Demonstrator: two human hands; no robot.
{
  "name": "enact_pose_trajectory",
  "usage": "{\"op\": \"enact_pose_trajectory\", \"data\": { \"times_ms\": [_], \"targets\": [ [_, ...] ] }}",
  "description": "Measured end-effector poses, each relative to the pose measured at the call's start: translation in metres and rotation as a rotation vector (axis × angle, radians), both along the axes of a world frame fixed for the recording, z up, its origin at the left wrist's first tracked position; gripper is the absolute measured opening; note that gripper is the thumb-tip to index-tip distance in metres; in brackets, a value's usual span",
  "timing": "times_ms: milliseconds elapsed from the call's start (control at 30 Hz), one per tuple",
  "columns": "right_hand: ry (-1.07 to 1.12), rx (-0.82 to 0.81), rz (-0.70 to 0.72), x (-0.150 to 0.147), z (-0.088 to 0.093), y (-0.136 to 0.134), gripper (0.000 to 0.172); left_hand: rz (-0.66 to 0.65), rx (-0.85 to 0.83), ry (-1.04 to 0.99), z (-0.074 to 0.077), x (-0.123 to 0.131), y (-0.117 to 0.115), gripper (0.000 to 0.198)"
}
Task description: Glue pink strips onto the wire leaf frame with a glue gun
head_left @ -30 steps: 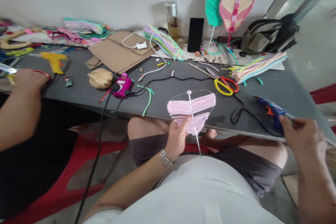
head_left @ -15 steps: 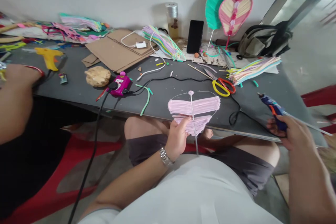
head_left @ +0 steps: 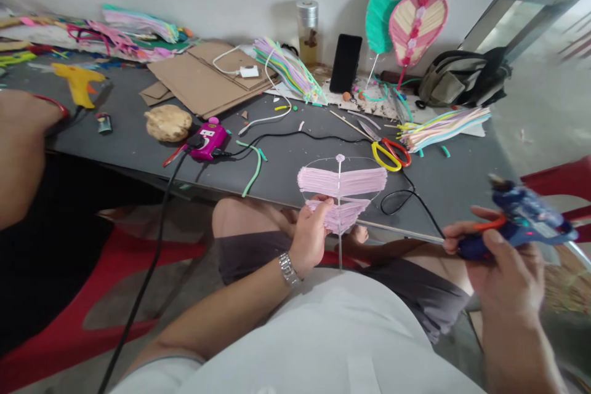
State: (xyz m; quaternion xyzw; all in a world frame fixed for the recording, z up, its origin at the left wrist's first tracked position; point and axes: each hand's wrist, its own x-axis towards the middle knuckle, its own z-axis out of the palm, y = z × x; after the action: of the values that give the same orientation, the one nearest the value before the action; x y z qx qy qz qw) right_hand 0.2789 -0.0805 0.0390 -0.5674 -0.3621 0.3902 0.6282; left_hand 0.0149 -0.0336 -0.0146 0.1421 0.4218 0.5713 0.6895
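Observation:
My left hand is closed on the lower part of a pink fan, thumb on its front. The fan has two pink bands across a thin wire loop, with a gap between them, a central stem and a small pink knob on top. It is held above the table's front edge. On the right, my right hand grips a blue glue gun by its handle, fingers near the orange trigger. A clear stick comes out of the gun's back end, and its nozzle points up and left.
Scissors, a purple power socket, a black cable, cardboard and bundles of coloured strips lie on the table. Two finished fans lean at the wall. Another person's arm is at the left.
My right hand has lifted the glue gun off the table's right side, turning it so its nozzle points more upward. My left hand still holds the fan. The view has shifted slightly.

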Motion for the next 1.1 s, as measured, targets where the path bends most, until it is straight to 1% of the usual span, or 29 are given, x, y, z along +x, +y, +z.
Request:
{"op": "enact_pose_trajectory", "data": {
  "times_ms": [67, 133, 267, 400, 533, 633, 700, 767, 900, 1033, 1100],
  "targets": [
    [-0.026, -0.050, 0.070, -0.011, -0.003, -0.006, 0.035, -0.027, 0.051, -0.025, 0.000, 0.000, 0.002, 0.031],
    [-0.042, -0.098, 0.140, -0.019, -0.007, -0.010, 0.029, -0.056, 0.106, -0.048, 0.001, 0.001, 0.004, 0.032],
    [-0.015, -0.074, 0.242, -0.028, -0.013, -0.011, 0.024, -0.096, 0.123, -0.104, 0.002, 0.000, 0.008, 0.032],
    [0.016, -0.074, 0.353, -0.033, -0.017, -0.013, 0.027, -0.073, 0.110, -0.133, 0.000, 0.001, 0.006, 0.032],
    [0.040, -0.122, 0.483, -0.036, -0.023, -0.019, 0.028, -0.042, 0.075, -0.145, 0.001, 0.002, 0.002, 0.032],
    [-0.046, -0.143, 0.568, -0.038, -0.026, -0.022, 0.026, 0.005, 0.054, -0.151, 0.003, 0.004, 0.001, 0.031],
    [-0.175, -0.167, 0.594, -0.040, -0.026, -0.024, 0.023, 0.041, 0.042, -0.146, 0.006, 0.005, 0.000, 0.030],
    [-0.313, -0.190, 0.595, -0.043, -0.025, -0.024, 0.025, 0.063, 0.039, -0.134, 0.008, 0.006, -0.001, 0.029],
    [-0.550, -0.166, 0.536, -0.052, -0.022, -0.023, 0.026, 0.102, 0.041, -0.108, 0.008, 0.009, -0.003, 0.032],
    [-0.675, -0.148, 0.520, -0.059, -0.021, -0.023, 0.021, 0.145, 0.036, -0.064, 0.003, 0.011, -0.005, 0.038],
    [-0.722, -0.099, 0.522, -0.061, -0.022, -0.022, 0.019, 0.146, 0.049, -0.047, 0.003, 0.012, -0.007, 0.037]
  ]
}}
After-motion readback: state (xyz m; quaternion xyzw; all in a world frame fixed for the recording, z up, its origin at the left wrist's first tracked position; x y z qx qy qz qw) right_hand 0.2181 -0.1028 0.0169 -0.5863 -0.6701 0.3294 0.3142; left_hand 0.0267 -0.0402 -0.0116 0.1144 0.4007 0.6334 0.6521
